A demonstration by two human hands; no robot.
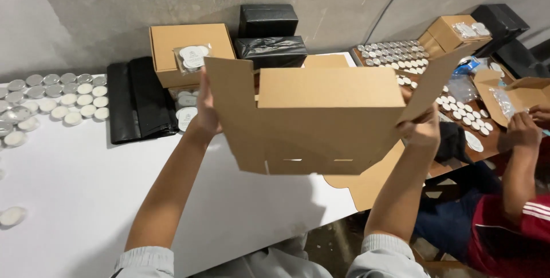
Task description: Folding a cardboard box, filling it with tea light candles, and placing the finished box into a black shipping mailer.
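Observation:
I hold a brown, partly folded cardboard box [321, 120] up above the white table [74, 186], its flaps spread to both sides. My left hand [205, 112] grips the left flap from behind, with only the wrist and part of the palm showing. My right hand [421, 129] grips the right side where a flap angles up and away. A flat piece of brown cardboard [375, 183] lies under the box at the table's edge.
Several white tealight candles in metal cups [54, 97] sit at the far left. Black bags [140, 103], a closed brown box [189, 52] and black packages [269, 34] line the wall. At the right a co-worker's hands [524, 129] hold a small box beside more candles [395, 54].

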